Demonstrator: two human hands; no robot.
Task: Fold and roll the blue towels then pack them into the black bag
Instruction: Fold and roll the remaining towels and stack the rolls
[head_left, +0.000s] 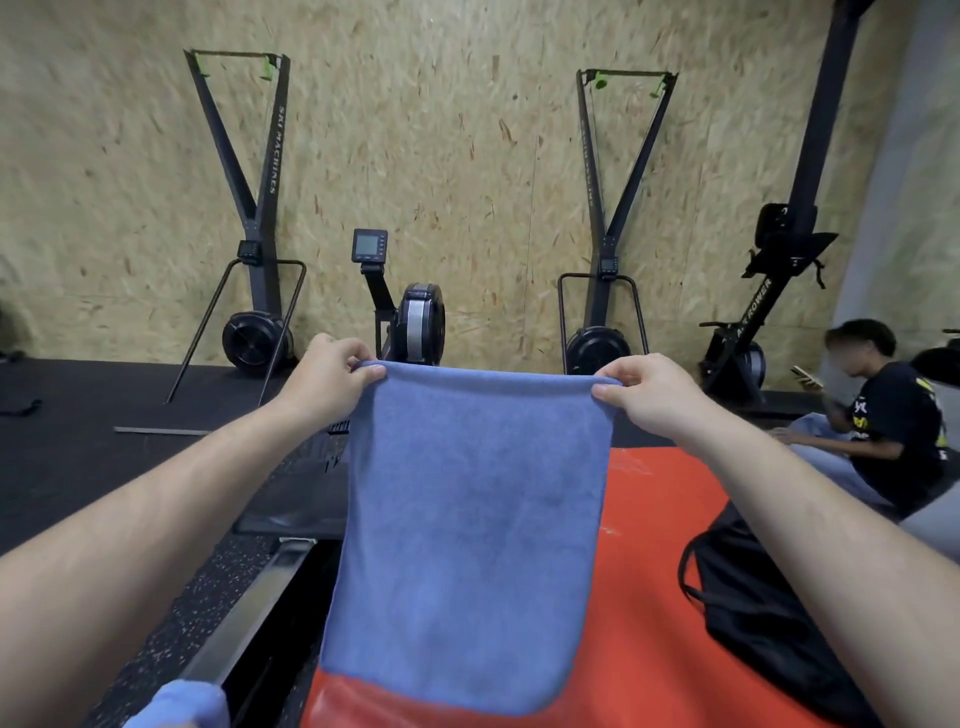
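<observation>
I hold a blue towel (467, 530) up in front of me, and it hangs down flat, folded over at its top edge. My left hand (332, 374) pinches its top left corner. My right hand (644, 395) pinches its top right corner. The towel's lower edge hangs above a red mat (644, 597). The black bag (753, 623) lies on the mat at the lower right, partly hidden by my right forearm. Part of another blue towel (182, 704) shows at the bottom left edge.
A rowing machine (410, 322) stands straight ahead, and its rail (249, 608) runs toward me on the left. Two ski machines (254, 218) lean against the wooden wall. A person in a black shirt (893, 431) sits on the floor at the right.
</observation>
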